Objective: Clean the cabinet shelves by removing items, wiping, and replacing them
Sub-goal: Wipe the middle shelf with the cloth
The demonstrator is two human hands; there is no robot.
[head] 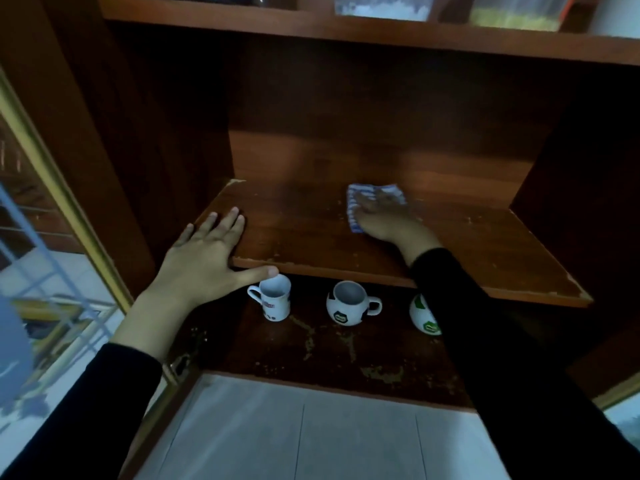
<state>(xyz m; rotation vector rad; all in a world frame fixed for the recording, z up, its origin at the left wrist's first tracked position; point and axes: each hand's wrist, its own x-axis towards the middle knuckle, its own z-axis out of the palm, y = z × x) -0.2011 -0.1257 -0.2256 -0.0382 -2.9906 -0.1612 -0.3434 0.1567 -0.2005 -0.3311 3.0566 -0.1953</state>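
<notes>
1. My right hand [381, 220], fingers straight, presses the cloth [355, 202] flat midway along the shelf [311, 244].
2. Cloth largely covered; long axis unclear.
3. My left hand [204, 251] rests spread on the shelf's front-left corner.

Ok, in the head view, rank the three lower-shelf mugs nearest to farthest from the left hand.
From the left hand:
1. white mug, just below it
2. football mug, middle
3. green-patched mug, right, behind the sleeve

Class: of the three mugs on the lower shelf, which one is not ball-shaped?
The leftmost mug, below the left hand: a straight-sided white cylinder. The middle mug and right mug are ball-shaped.
</notes>
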